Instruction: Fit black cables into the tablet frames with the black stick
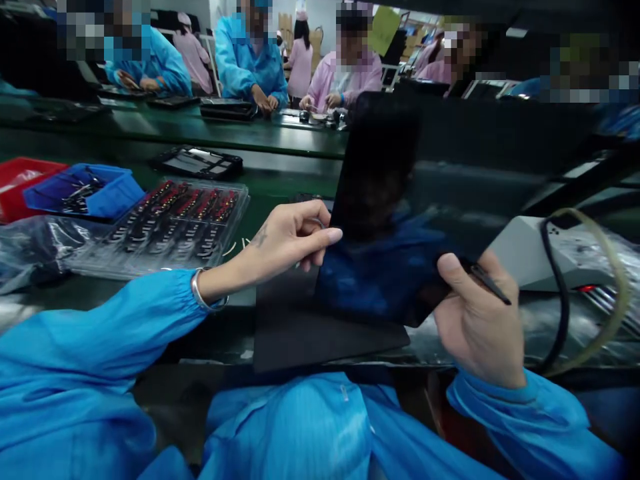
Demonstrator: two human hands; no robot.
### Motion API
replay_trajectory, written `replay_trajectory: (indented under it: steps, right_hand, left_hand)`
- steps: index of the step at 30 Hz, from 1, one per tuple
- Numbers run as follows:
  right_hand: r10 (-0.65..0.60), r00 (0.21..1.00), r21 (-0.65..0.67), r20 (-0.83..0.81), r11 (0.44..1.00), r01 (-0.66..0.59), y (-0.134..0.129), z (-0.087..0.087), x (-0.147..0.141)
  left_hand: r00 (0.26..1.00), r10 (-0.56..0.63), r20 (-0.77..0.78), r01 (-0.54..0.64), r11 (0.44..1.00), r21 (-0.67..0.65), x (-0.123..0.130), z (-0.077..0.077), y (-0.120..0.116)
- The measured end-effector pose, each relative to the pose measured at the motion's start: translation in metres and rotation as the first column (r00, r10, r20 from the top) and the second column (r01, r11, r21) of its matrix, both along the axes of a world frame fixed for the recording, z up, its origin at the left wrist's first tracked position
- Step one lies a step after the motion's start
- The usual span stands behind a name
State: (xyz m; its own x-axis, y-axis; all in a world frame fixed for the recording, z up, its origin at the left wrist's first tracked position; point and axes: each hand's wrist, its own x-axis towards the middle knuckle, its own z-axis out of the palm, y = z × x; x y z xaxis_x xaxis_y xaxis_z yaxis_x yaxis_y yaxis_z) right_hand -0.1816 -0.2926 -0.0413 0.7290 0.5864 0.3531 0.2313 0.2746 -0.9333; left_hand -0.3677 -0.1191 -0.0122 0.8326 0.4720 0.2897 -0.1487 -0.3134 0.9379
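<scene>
A dark glossy panel (380, 227) is held up and tilted in front of me, with reflections on its surface. My left hand (300, 237) is closed at the panel's left edge, thumb and fingers pressed together there. On the right side, my right hand (477, 313) grips the panel's lower right corner; a thin black tool (490, 283) also sticks out between its thumb and fingers. Below the panel a flat dark grey sheet (300, 333) lies on the bench near its front edge.
At the left stand a red bin (15, 200), a blue bin (113, 193) and a clear tray (233, 227) of small parts. An open black device (200, 160) lies behind. A grey machine (530, 257) with looped cables is at right. People sit across the bench.
</scene>
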Motion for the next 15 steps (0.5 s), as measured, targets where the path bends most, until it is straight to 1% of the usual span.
replay_trajectory:
  steps: [1,3,6,8,9,11,13,15]
  right_hand:
    - [0.026,0.999,-0.040,-0.046,0.999,-0.028,-0.001,0.001,0.001]
    - [0.072,0.991,-0.101,-0.109,0.991,-0.083,-0.002,0.000,0.003]
    - [0.201,0.967,-0.159,-0.160,0.961,-0.226,-0.003,-0.005,0.006]
    - [0.287,0.934,-0.172,-0.211,0.930,-0.324,-0.002,-0.007,0.006]
    - [0.308,0.917,-0.169,-0.254,0.919,-0.356,-0.002,-0.007,0.006]
    - [0.312,0.878,-0.150,-0.363,0.910,-0.386,-0.001,-0.007,0.004]
    - [0.291,0.835,-0.123,-0.467,0.914,-0.388,0.001,-0.007,0.002]
    - [0.274,0.800,-0.093,-0.533,0.921,-0.378,0.002,-0.007,0.001]
  left_hand:
    - [0.999,0.034,-0.002,-0.034,0.999,-0.013,0.001,-0.002,-0.001]
    - [0.998,0.062,0.005,-0.062,0.996,-0.070,0.002,-0.007,-0.002]
    - [0.998,0.053,0.019,-0.048,0.978,-0.205,0.003,-0.015,0.000]
    - [0.999,0.041,-0.015,-0.043,0.958,-0.283,0.004,-0.020,0.002]
    - [0.999,0.036,-0.040,-0.046,0.949,-0.312,0.004,-0.022,0.004]
    - [0.995,0.039,-0.095,-0.071,0.931,-0.357,0.006,-0.025,0.006]
    - [0.989,0.050,-0.137,-0.100,0.915,-0.390,0.008,-0.027,0.007]
    - [0.985,0.057,-0.164,-0.119,0.908,-0.402,0.010,-0.028,0.007]
